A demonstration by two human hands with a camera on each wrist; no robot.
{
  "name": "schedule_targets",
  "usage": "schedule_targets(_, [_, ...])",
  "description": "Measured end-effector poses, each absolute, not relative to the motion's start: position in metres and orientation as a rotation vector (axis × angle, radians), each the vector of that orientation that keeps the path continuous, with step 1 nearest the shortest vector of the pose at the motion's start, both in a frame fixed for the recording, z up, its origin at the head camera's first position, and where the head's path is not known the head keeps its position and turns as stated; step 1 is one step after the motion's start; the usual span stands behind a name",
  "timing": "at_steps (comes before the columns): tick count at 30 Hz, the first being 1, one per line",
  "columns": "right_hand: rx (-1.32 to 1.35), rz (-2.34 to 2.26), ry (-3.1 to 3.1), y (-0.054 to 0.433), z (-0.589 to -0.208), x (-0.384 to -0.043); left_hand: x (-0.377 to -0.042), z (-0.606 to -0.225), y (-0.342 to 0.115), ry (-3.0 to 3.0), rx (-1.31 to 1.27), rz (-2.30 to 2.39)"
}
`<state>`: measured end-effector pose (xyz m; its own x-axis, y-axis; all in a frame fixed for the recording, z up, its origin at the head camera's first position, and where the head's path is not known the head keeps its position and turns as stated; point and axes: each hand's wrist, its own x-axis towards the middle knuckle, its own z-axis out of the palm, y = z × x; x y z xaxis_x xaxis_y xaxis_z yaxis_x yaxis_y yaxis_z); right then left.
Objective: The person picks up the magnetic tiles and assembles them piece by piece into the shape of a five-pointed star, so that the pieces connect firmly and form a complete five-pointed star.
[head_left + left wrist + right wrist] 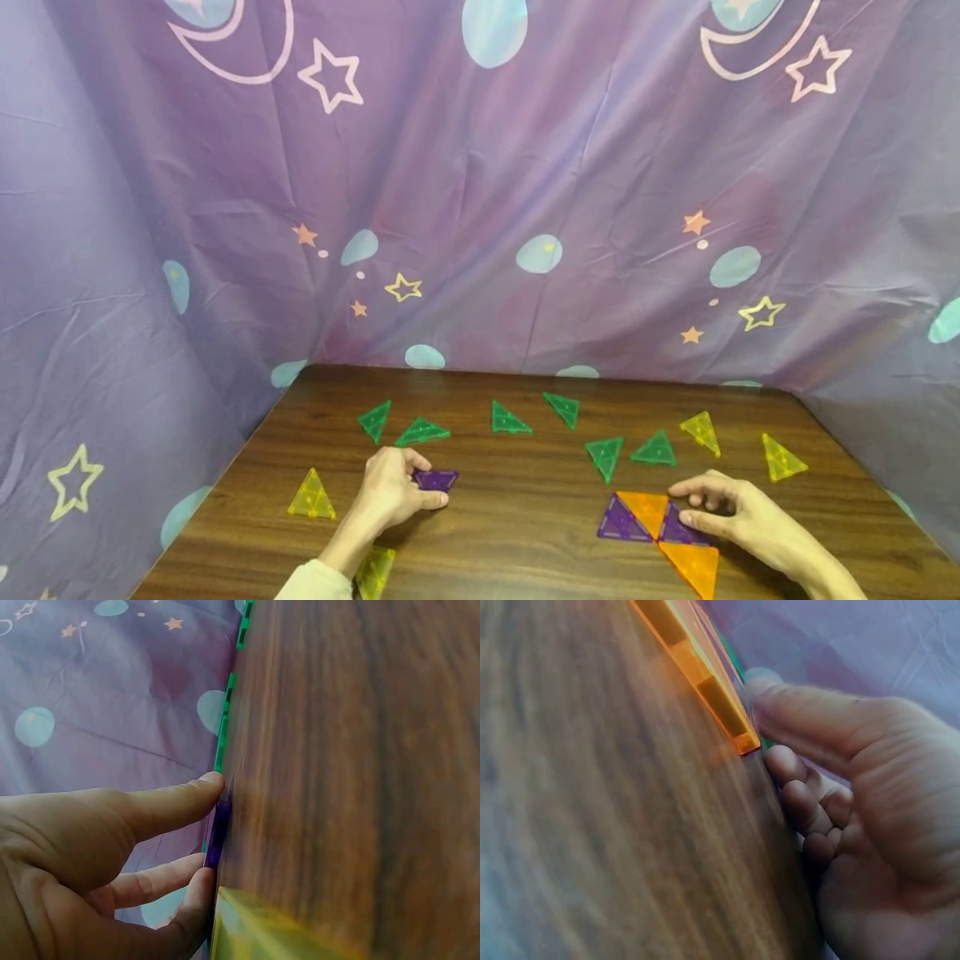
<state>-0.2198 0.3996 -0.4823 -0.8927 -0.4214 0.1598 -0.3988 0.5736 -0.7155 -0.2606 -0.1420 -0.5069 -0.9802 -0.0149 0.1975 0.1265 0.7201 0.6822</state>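
Note:
My left hand (393,492) pinches a small purple translucent triangle tile (438,481) between thumb and fingers. In the left wrist view that purple tile (218,832) appears edge-on, close to the tabletop. On the right, my right hand (731,512) holds another purple triangle tile (681,531) with thumb and index finger at its corner; part of it is hidden by the thumb. This tile sits among an orange triangle tile (645,508), a further purple tile (622,523) and a lower orange tile (693,567). In the right wrist view an orange tile (705,675) lies beside my fingers.
Several green triangle tiles (422,431) are spread along the back of the brown wooden table (510,517). Yellow tiles (312,497) lie at both sides, one (375,575) beside my left sleeve. A purple patterned cloth (480,208) hangs behind and around the table.

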Motion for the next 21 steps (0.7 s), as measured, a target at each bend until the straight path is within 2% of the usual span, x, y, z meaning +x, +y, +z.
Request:
schedule_targets(13, [-0.794,-1.223,2.636,0.405,-0.473,-0.217,-0.27,-0.514,-0.144,-2.765,-0.016,-1.246])
schedule_targets(16, [-0.801,-1.234,2.619,0.405,-0.474,-0.217,-0.263,-0.505,-0.142,-2.775,-0.012,-1.254])
schedule_targets(20, [-0.829,-1.224,2.668,0.403,-0.477,-0.217,-0.237,-0.468,-0.133,-2.776,-0.036,-1.336])
schedule_targets(21, [-0.83,-1.221,2.678,0.403,-0.477,-0.216,-0.237,-0.469,-0.133,-2.766,-0.076,-1.335])
